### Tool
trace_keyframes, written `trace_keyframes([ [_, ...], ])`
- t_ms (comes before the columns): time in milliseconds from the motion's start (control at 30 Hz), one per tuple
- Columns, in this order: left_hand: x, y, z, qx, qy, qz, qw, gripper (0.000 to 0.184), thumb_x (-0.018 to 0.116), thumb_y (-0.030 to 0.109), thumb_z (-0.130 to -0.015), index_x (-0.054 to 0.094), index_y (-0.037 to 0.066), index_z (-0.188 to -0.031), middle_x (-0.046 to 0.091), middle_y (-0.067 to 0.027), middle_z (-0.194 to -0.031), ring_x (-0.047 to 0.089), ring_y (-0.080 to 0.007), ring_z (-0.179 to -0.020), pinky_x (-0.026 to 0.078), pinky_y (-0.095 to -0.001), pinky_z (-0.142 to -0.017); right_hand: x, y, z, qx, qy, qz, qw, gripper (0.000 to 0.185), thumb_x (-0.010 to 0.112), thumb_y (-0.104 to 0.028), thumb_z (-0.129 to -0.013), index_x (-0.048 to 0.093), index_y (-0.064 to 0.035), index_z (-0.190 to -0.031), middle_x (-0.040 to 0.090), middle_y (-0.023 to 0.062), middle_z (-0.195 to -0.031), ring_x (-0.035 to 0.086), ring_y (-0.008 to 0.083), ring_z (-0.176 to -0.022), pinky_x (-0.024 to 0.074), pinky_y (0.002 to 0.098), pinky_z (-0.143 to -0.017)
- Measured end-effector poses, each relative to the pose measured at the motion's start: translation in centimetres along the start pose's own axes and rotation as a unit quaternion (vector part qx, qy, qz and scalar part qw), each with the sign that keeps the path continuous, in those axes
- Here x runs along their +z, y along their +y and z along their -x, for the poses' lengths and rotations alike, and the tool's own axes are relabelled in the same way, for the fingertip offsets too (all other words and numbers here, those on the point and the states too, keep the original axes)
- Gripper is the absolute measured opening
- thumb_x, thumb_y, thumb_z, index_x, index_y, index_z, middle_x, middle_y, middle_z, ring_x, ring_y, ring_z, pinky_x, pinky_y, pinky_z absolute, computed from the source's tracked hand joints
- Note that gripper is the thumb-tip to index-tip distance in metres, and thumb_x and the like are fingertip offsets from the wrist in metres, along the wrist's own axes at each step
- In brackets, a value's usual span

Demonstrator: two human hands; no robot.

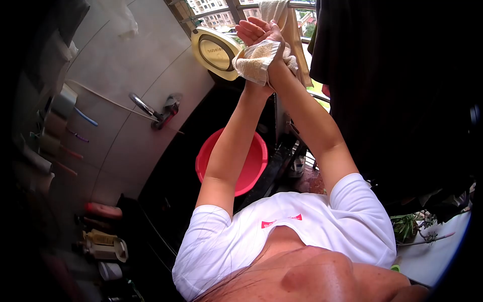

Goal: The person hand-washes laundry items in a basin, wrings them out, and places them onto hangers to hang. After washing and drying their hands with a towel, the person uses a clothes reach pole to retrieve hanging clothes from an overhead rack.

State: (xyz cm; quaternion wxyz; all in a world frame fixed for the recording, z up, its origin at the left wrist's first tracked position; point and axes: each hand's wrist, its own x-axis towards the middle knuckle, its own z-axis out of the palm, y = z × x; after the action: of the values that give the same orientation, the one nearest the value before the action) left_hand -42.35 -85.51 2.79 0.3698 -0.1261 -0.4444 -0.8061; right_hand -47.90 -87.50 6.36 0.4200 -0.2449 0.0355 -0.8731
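A cream and white towel [257, 63] is bunched around my right wrist, at the top of the head view. My left hand [259, 87] holds the towel from below; only its wrist end shows, and the cloth covers the fingers. Palm up and fingers stretched out, my right hand [259, 31] rises above the cloth with nothing in it. Just left of the towel hangs a yellow-green folding basin [214, 53]. Behind them a longer beige cloth [287, 25] drapes over the window rail [246, 6].
Beneath my left forearm sits a red basin [256, 161] on a dark counter. A chrome tap [146, 105] juts from the tiled wall [115, 65]. Dark hanging clothes [372, 100] fill the right side. Bottles and a yellow container [103, 244] stand at lower left, a potted plant [405, 226] at lower right.
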Motion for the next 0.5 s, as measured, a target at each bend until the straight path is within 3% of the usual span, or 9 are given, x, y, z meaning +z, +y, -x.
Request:
trace_keyframes([
  [33, -0.7, 0.0, 0.0, 0.001, 0.001, 0.0, 1.0, 0.029, 0.052, 0.028, -0.094, 0.05, 0.008, -0.115, 0.057, -0.0028, -0.097, 0.059, -0.0124, -0.084, 0.053, -0.0287, -0.069, -0.2, -0.1, 0.6, 0.001, -0.001, 0.0, 1.0, 0.056, 0.026, -0.041, -0.098, 0.051, 0.0074, -0.111, 0.06, 0.0249, -0.105, 0.059, 0.0336, -0.102, 0.0482, 0.0401, -0.093],
  [67, -1.5, 0.0, -0.2, -0.014, 0.003, 0.015, 1.0, 0.03, 0.05, 0.032, -0.094, 0.05, 0.01, -0.115, 0.057, -0.0026, -0.099, 0.059, -0.013, -0.086, 0.053, -0.0296, -0.071, -0.5, -0.1, 1.5, 0.007, -0.047, 0.157, 0.986, 0.058, 0.028, -0.043, -0.098, 0.052, 0.0077, -0.112, 0.06, 0.0233, -0.106, 0.06, 0.03, -0.099, 0.0489, 0.0373, -0.09],
  [133, -3.9, 0.1, -0.4, 0.01, 0.045, -0.055, 0.997, 0.036, 0.044, 0.043, -0.095, 0.048, 0.014, -0.116, 0.056, -0.0023, -0.102, 0.058, -0.0138, -0.09, 0.053, -0.0314, -0.075, -1.3, -1.0, 3.0, -0.024, -0.165, 0.46, 0.872, 0.06, 0.03, -0.049, -0.096, 0.053, 0.0025, -0.117, 0.059, 0.0194, -0.112, 0.057, 0.0265, -0.106, 0.0446, 0.0374, -0.094],
  [233, -6.6, 3.1, 0.7, -0.03, -0.091, -0.118, 0.988, 0.049, 0.044, 0.05, -0.093, 0.043, 0.014, -0.126, 0.053, -0.0049, -0.119, 0.055, -0.0167, -0.108, 0.049, -0.0342, -0.088, -2.5, -3.5, 4.2, -0.245, -0.291, 0.76, 0.527, 0.059, 0.034, -0.052, -0.094, 0.05, -0.0034, -0.125, 0.054, 0.0164, -0.124, 0.043, 0.03, -0.124, 0.0333, 0.0426, -0.104],
  [267, -6.3, 3.8, 1.2, -0.096, -0.059, -0.08, 0.99, 0.055, 0.05, 0.047, -0.09, 0.038, 0.014, -0.132, 0.047, -0.0051, -0.13, 0.047, -0.0184, -0.119, 0.043, -0.0373, -0.097, -2.8, -4.5, 4.0, -0.328, -0.273, 0.808, 0.406, 0.053, 0.043, -0.044, -0.093, 0.05, -0.0012, -0.124, 0.053, 0.0224, -0.124, 0.041, 0.0376, -0.126, 0.0302, 0.047, -0.105],
  [367, -6.1, 1.3, 2.1, -0.087, -0.12, -0.113, 0.982, 0.065, 0.062, 0.037, -0.086, 0.03, 0.014, -0.138, 0.043, -0.0013, -0.132, 0.047, -0.0163, -0.118, 0.043, -0.0354, -0.098, -1.7, -3.9, 5.4, -0.232, -0.145, 0.953, 0.127, 0.055, 0.043, -0.034, -0.092, 0.035, -0.0027, -0.136, 0.033, 0.0203, -0.142, 0.022, 0.0369, -0.136, 0.0187, 0.0455, -0.111],
  [400, -7.0, 0.0, 1.3, -0.07, 0.016, -0.105, 0.992, 0.068, 0.065, 0.023, -0.086, 0.026, 0.014, -0.14, 0.04, -0.0026, -0.134, 0.045, -0.0169, -0.119, 0.043, -0.0359, -0.097, -2.9, -2.8, 5.4, -0.184, -0.208, 0.955, 0.1, 0.058, 0.04, -0.028, -0.092, 0.025, -0.0058, -0.143, 0.021, 0.0198, -0.148, 0.011, 0.0341, -0.14, 0.013, 0.0444, -0.113],
  [433, -3.2, 0.7, 1.4, -0.067, 0.127, -0.106, 0.984, 0.063, 0.065, 0.011, -0.085, 0.03, 0.011, -0.137, 0.043, -0.0062, -0.13, 0.049, -0.0191, -0.115, 0.045, -0.0361, -0.094, -3.4, -3.0, 6.1, -0.263, -0.265, 0.897, 0.237, 0.056, 0.041, -0.025, -0.091, 0.026, -0.0068, -0.142, 0.02, 0.0201, -0.148, 0.01, 0.0355, -0.14, 0.012, 0.0453, -0.113],
  [500, -5.0, 0.4, 1.2, -0.083, 0.062, -0.179, 0.978, 0.051, 0.063, 0.008, -0.084, 0.039, 0.008, -0.13, 0.052, -0.0084, -0.118, 0.055, -0.0202, -0.106, 0.048, -0.0348, -0.09, -7.3, -0.4, 4.8, -0.395, -0.212, 0.867, 0.217, 0.051, 0.047, -0.022, -0.088, 0.036, -0.0079, -0.136, 0.033, 0.0181, -0.142, 0.022, 0.0324, -0.137, 0.0172, 0.0416, -0.113],
])
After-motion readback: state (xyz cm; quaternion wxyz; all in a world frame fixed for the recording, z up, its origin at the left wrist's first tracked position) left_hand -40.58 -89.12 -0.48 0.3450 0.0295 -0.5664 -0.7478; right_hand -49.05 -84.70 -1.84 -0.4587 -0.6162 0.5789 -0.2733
